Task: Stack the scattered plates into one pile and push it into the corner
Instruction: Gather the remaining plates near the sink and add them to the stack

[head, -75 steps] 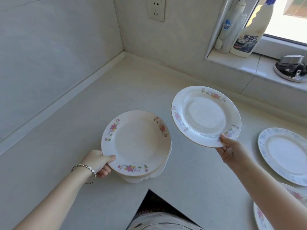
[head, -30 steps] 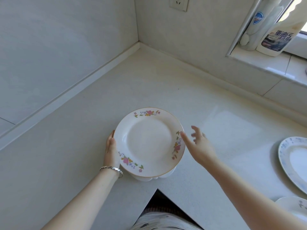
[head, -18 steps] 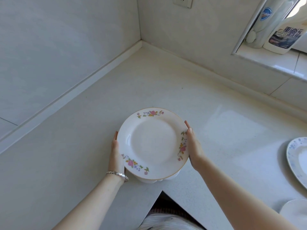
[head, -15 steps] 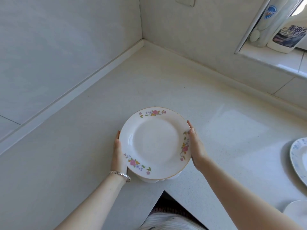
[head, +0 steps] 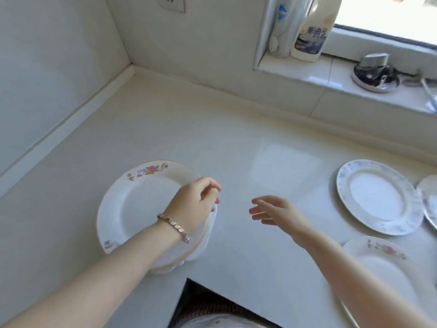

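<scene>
Head view. A pale, glossy counter (head: 236, 138) ran into a corner (head: 131, 66) formed by two light walls, one of them carrying a wall socket (head: 172, 3). To the right, a tiled window sill (head: 307, 69) bore a white labelled bottle (head: 309, 31), a slimmer bottle (head: 280, 27) just beside it, and a small round dish (head: 376, 75) holding dark metal parts. The pile of plates (head: 142, 204), topped by a floral-rimmed plate, stood on the counter near its front edge, well apart from the corner. Three loose plates lay to the right: a blue-patterned plate (head: 378, 196), a floral plate (head: 383, 256) partly under the right forearm, and a third plate (head: 429, 197) cut by the frame edge.

The left hand (head: 194, 207), with a bracelet (head: 173, 224) at the wrist, lay across the pile with its fingers curled at the right rim; blur hid whether they gripped it. The right hand (head: 272, 210) hovered between the pile and the loose plates, fingers spread and holding nothing.

Half a second earlier the two hands had flanked the pile; since then the left had crossed over the top and the right had come away, while the pile kept its place.
</scene>
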`<action>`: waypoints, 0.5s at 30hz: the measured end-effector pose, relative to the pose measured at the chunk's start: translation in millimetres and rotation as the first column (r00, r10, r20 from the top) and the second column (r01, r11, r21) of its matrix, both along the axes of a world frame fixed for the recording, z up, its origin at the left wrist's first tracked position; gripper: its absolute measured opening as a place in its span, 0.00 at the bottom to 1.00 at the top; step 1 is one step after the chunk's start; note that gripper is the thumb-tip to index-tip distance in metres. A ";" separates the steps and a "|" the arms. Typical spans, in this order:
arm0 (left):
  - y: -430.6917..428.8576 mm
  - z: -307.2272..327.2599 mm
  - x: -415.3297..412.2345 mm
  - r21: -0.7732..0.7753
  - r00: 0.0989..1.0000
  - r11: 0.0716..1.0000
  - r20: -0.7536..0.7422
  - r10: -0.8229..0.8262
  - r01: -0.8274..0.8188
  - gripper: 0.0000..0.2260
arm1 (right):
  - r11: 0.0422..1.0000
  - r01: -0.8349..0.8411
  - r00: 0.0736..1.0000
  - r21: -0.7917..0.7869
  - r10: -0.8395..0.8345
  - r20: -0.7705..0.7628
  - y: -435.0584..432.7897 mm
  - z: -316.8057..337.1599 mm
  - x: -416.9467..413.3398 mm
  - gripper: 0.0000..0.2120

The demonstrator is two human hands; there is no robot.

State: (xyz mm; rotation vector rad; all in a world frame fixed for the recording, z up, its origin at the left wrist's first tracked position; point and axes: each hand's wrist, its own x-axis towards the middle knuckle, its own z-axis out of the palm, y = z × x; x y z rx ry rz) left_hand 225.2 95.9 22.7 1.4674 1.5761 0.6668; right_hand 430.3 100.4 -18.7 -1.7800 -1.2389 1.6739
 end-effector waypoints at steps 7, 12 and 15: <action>40.5 -45.5 164.4 -0.496 0.980 0.851 0.177 -0.095 0.172 0.11 | 0.942 0.334 0.909 0.022 -0.328 0.257 -51.4 -9.8 171.5 0.10; 43.1 -78.9 277.3 -0.688 0.966 0.708 0.256 0.029 0.161 0.11 | 0.826 0.564 0.799 -0.008 -0.544 0.256 -84.6 -22.4 259.4 0.11; 49.8 -100.4 334.9 -0.738 0.945 0.666 0.285 0.163 0.108 0.12 | 0.775 0.632 0.754 -0.019 -0.610 0.244 -98.1 -29.8 290.2 0.10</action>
